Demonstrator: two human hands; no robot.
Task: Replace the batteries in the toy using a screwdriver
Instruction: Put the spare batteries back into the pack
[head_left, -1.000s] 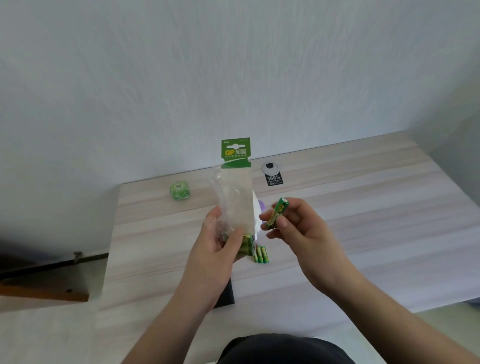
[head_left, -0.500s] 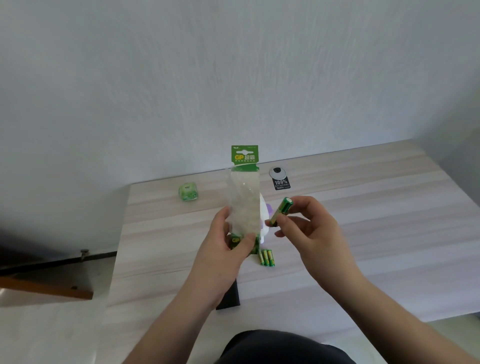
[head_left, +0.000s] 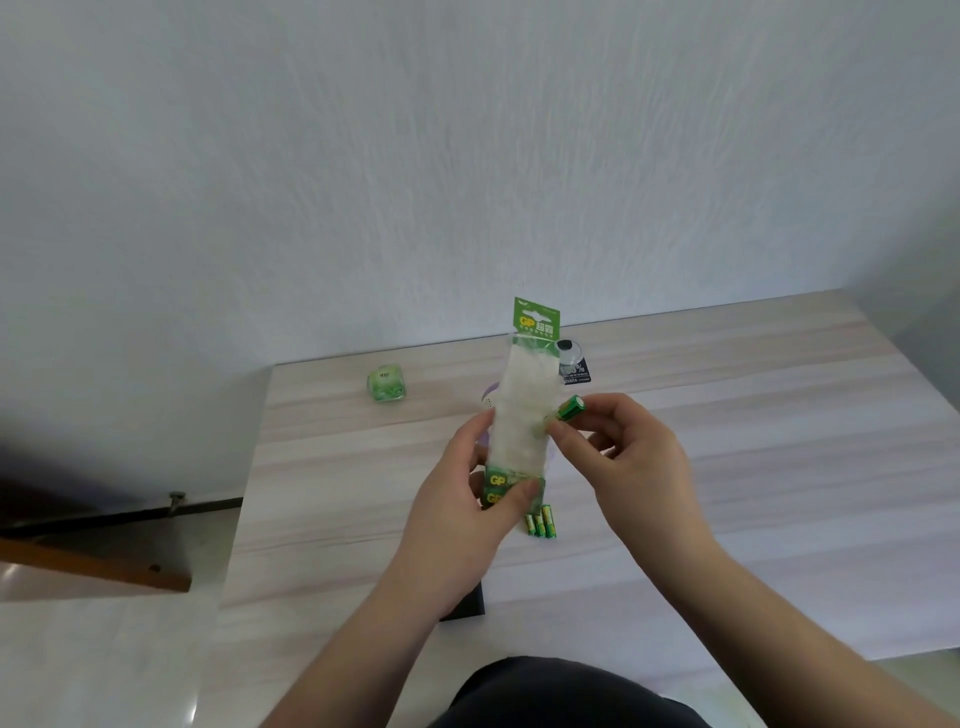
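Battery (head_left: 570, 407) in right hand (head_left: 631, 467)

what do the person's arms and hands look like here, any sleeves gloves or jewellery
Both forearms are bare up to the frame edge, with no sleeves in view. The left hand and right hand wear no gloves, rings, watch or bracelet that can be seen. Fingernails look short and unpainted.

Three batteries (head_left: 541, 523) lie mid-table (head_left: 779, 467), before the pack (head_left: 522, 415). A cube (head_left: 386, 384) sits near the far left corner. A tag (head_left: 574, 366) lies at the far edge.
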